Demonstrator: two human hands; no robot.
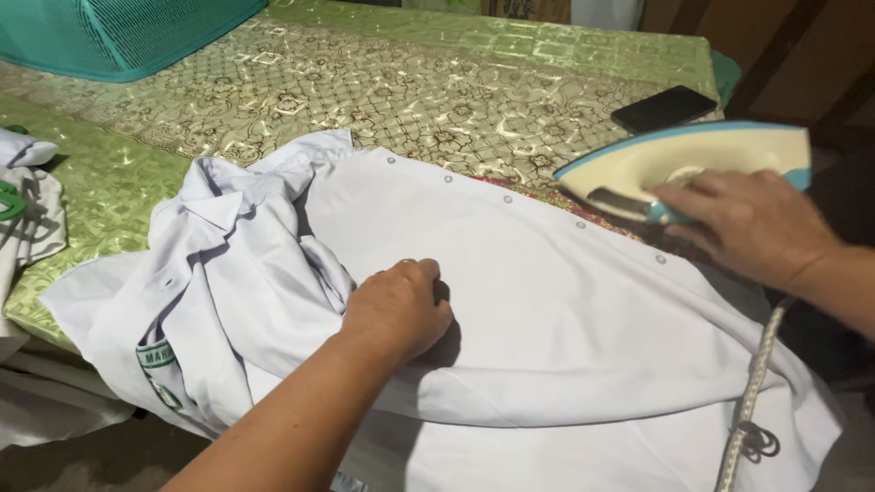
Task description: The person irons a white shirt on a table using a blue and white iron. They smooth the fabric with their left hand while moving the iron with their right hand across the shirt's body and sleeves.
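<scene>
home | patterned tablecloth (437, 91) | iron (674, 164) on shirt (547, 301)

The shirt (547, 301) lies on the table (383, 91). The left hand (396, 310) rests on the shirt's middle. The right hand (752, 228) is on the iron (684, 164), at the shirt's right edge. Behind the iron lies a phone (663, 108). A basket (118, 32) sits far back on the left.

The shirt (547, 310) is plain white with small pale buttons and a green-edged badge on its sleeve; beside it the iron (684, 164) is cream with a teal rim, beyond it the tablecloth (365, 91) shows glossy green-gold floral lattice, a black phone (663, 107) and a turquoise mesh cover (118, 32)
</scene>
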